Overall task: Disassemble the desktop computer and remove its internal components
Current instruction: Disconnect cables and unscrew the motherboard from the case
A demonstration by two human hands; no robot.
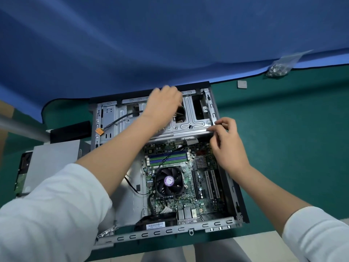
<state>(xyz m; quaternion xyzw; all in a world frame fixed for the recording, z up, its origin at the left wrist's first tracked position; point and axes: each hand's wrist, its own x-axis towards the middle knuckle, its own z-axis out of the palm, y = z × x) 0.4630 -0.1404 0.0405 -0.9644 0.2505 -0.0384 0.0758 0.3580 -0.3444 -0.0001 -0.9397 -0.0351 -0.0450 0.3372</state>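
Observation:
An open desktop case (217,225) lies flat on a green table. Its motherboard (188,178) shows a black CPU fan (169,181), blue and green memory slots (168,157) and expansion slots. A metal drive cage (196,110) spans the far end. My left hand (162,103) reaches over the cage, fingers curled down at an opening where cables (179,115) sit; what it holds is hidden. My right hand (226,140) pinches the cage's near right edge. A grey cable with an orange connector (99,131) hangs at the cage's left.
A grey metal unit (51,163) and a hard drive (22,173) lie left of the case, with a black part (69,130) behind them. A bag of screws (279,68) and a small square chip (242,84) sit far right. Blue cloth (151,44) covers the back.

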